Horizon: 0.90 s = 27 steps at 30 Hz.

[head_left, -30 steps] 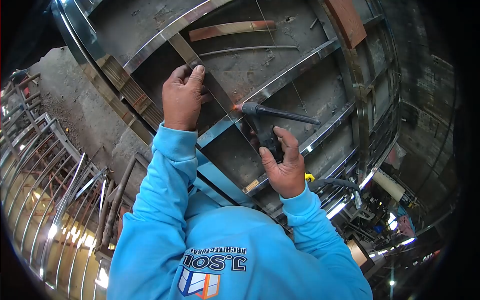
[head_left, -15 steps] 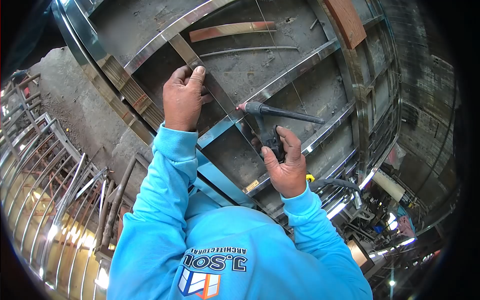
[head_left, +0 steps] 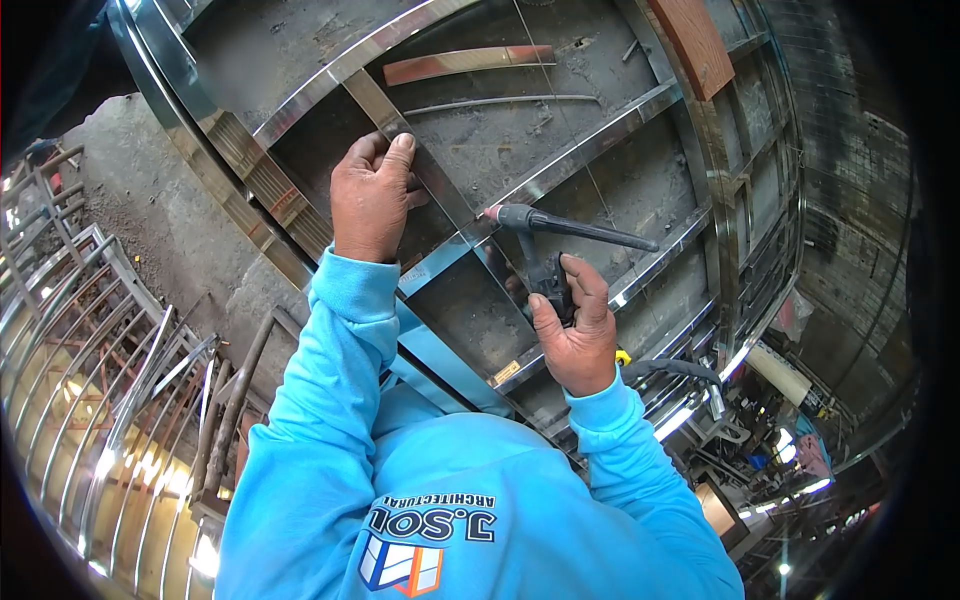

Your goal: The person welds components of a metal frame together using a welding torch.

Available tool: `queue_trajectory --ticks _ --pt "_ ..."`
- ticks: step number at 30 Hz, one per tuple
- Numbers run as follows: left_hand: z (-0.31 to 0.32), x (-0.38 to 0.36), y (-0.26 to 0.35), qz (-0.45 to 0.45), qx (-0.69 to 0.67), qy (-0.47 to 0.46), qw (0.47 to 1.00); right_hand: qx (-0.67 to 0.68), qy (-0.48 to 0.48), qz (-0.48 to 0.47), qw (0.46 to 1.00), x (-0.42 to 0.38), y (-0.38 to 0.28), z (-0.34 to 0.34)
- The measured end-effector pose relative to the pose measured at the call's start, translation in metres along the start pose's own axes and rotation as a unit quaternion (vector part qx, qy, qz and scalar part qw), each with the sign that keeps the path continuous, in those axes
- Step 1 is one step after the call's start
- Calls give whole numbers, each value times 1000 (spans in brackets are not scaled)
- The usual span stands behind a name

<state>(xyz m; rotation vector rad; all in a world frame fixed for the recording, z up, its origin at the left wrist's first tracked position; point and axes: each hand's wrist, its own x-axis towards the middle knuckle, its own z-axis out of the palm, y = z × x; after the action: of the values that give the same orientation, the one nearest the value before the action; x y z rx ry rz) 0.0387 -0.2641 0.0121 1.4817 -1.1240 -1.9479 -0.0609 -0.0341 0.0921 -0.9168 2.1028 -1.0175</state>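
Observation:
My right hand is closed round the black handle of a TIG welding torch. The torch's pink nozzle points left, close to a joint where metal bars meet in a shiny frame. Its long black back cap stretches out to the right. With thumb and fingers, my left hand grips a narrow metal crossbar of that frame, above and left of the nozzle. Some of the left fingertips are hidden behind the bar.
A curved metal strip and a thin rod lie inside the frame. A reddish-brown board rests on its upper right. Curved metal railings stand at left. A dark hose runs beside my right wrist.
The view has shifted very slightly, so the hands and frame sit a little further right. Both hands keep their holds, and the nozzle stays near the same joint.

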Motion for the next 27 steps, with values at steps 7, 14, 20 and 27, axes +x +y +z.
queue_trajectory --ticks 7,14,20,27 --pt "1 0 0 -2 -1 1 1000 31 0 -11 999 9 -23 -3" --pt "0 4 -4 21 7 5 1000 114 -12 -98 989 30 -89 11" --pt "2 -1 5 -1 -41 9 999 105 10 -126 986 109 -119 34" --pt "-2 9 -16 37 15 16 999 72 -4 -66 995 102 -100 24"
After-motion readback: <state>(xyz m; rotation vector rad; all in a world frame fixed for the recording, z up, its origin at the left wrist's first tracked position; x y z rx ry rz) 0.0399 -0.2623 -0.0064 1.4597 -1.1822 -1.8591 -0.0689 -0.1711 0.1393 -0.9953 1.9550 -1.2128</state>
